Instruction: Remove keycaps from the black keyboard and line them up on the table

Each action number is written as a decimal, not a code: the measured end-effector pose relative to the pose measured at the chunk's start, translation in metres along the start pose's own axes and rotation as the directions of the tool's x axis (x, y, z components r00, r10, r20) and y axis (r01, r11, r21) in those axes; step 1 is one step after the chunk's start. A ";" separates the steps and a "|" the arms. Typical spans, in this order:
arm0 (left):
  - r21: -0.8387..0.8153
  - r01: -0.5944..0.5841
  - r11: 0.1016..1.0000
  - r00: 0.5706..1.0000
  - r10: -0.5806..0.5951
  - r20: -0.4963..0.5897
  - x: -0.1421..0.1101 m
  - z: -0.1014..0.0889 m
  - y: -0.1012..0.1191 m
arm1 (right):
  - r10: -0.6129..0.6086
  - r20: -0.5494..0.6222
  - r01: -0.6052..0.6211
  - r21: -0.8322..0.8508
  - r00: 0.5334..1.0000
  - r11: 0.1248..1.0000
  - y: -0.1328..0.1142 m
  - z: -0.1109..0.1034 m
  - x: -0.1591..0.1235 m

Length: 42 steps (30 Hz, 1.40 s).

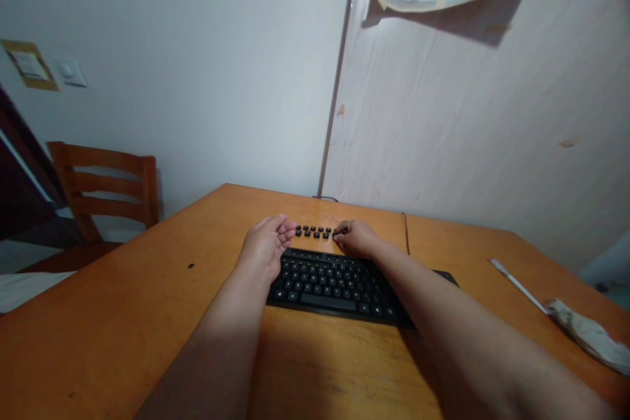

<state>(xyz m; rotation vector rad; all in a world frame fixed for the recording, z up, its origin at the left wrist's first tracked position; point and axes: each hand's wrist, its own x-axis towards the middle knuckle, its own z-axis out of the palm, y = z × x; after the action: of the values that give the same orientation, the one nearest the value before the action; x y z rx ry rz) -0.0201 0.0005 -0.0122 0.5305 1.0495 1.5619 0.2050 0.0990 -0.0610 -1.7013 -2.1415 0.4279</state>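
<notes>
A black keyboard [327, 282] lies on the wooden table in front of me, partly covered by my right forearm. Behind it, two short rows of loose black keycaps [316, 234] sit on the tabletop. At the right end of these rows, my right hand [357, 237] has its thumb and fingers closed around a small black keycap. My left hand [266, 244] rests by the left end of the rows and over the keyboard's left edge, fingers loosely curved and apart, with nothing seen in it.
On the wooden table [162, 289], a small black piece [191, 266] lies to the left. A white-handled brush-like tool [516, 283] and a crumpled cloth [588, 331] lie on the right. A cable [406, 233] runs behind the keyboard. A wooden chair [105, 187] stands at the left.
</notes>
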 end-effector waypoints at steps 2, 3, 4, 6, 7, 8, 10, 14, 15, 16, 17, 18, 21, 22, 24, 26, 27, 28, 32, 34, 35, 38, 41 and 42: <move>0.002 0.006 1.000 1.000 -0.006 -0.002 0.000 0.000 -0.001 | 0.006 0.004 -0.006 -0.001 1.000 1.000 0.000 0.001 0.000; 0.005 0.009 1.000 1.000 -0.009 -0.004 0.001 0.000 -0.001 | 0.008 0.007 -0.008 -0.002 1.000 1.000 0.000 0.002 0.000; 0.010 0.012 1.000 1.000 -0.012 -0.005 0.001 0.000 -0.002 | 0.009 0.010 -0.009 -0.003 1.000 1.000 0.000 0.001 0.000; 0.022 0.016 1.000 1.000 -0.015 -0.002 0.002 0.000 -0.003 | 0.013 0.017 -0.013 -0.006 1.000 1.000 0.000 0.001 0.000; 0.028 0.016 0.999 1.000 -0.016 0.001 0.002 0.000 -0.003 | 0.015 0.021 -0.015 -0.008 1.000 1.000 -0.001 0.001 0.000; 0.035 0.016 0.999 1.000 -0.016 0.004 0.002 -0.001 -0.003 | 0.017 0.026 -0.017 -0.010 1.000 1.000 -0.001 0.001 0.000; 0.044 0.018 0.999 1.000 -0.018 0.006 0.003 -0.001 -0.004 | 0.022 0.033 -0.022 -0.012 0.999 1.000 -0.002 0.000 -0.001; 0.053 0.021 0.998 1.000 -0.021 0.002 0.002 -0.001 -0.004 | 0.036 0.033 -0.036 -0.015 0.999 0.999 -0.002 0.000 -0.002; 0.056 0.021 0.998 1.000 -0.021 0.003 0.002 -0.001 -0.005 | 0.038 0.032 -0.037 -0.015 0.999 0.999 -0.002 0.000 -0.003; 0.060 0.021 0.998 1.000 -0.022 0.003 0.002 -0.001 -0.005 | 0.038 0.032 -0.037 -0.016 0.999 0.999 -0.002 0.000 -0.003; 0.063 0.022 0.998 1.000 -0.023 0.004 0.002 -0.001 -0.005 | 0.037 0.032 -0.037 -0.016 0.999 0.999 -0.002 0.000 -0.003; 0.064 0.024 0.998 1.000 -0.024 0.005 0.002 0.000 -0.005 | 0.037 0.033 -0.036 -0.016 0.999 0.999 -0.002 0.000 -0.003; 0.067 0.027 0.997 1.000 -0.028 0.008 0.001 0.000 -0.005 | 0.038 0.035 -0.037 -0.016 0.999 0.999 -0.002 0.000 -0.003; 0.069 0.027 0.997 1.000 -0.028 0.011 0.001 0.000 -0.005 | 0.039 0.035 -0.038 -0.017 0.999 0.999 -0.003 0.000 -0.003; 0.072 0.027 0.997 0.999 -0.028 0.016 0.000 0.001 -0.005 | 0.040 0.036 -0.039 -0.018 0.999 0.999 -0.003 0.000 -0.003; 0.078 0.027 0.997 0.999 -0.028 0.019 0.000 0.001 -0.005 | 0.037 0.037 -0.037 -0.019 0.999 0.999 -0.004 -0.001 -0.003; 0.082 0.026 0.996 0.999 -0.028 0.020 0.000 0.001 -0.005 | 0.037 0.037 -0.036 -0.020 0.999 0.999 -0.005 -0.001 -0.004; 0.086 0.025 0.996 0.999 -0.026 0.021 0.000 0.001 -0.006 | 0.038 0.038 -0.037 -0.022 0.999 0.999 -0.006 -0.001 -0.004; 0.093 0.020 0.995 0.999 -0.022 0.024 0.001 0.000 -0.007 | 0.047 0.042 -0.045 -0.031 0.998 0.998 -0.010 -0.004 -0.006; 0.097 0.019 0.995 0.999 -0.021 0.026 0.001 0.000 -0.007 | 0.047 0.041 -0.046 -0.036 0.998 0.998 -0.011 -0.005 -0.007; 0.098 0.020 0.995 0.999 -0.023 0.028 0.002 0.000 -0.008 | 0.048 0.039 -0.047 -0.039 0.998 0.998 -0.011 -0.005 -0.007; 0.101 0.025 0.995 0.999 -0.028 0.033 0.002 0.000 -0.008 | 0.051 0.032 -0.050 -0.044 0.998 0.998 -0.011 -0.005 -0.007; 0.102 0.021 0.995 0.999 -0.025 0.038 0.003 0.000 -0.009 | 0.053 0.031 -0.052 -0.040 0.998 0.998 -0.009 -0.004 -0.007; 0.103 0.018 0.995 0.999 -0.023 0.041 0.004 -0.001 -0.009 | 0.054 0.031 -0.053 -0.038 0.998 0.998 -0.009 -0.003 -0.007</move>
<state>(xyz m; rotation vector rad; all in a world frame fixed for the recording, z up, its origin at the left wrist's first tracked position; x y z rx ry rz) -0.0169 0.0036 -0.0208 0.6184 1.1043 1.4787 0.2004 0.0904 -0.0547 -1.7869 -2.1427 0.4358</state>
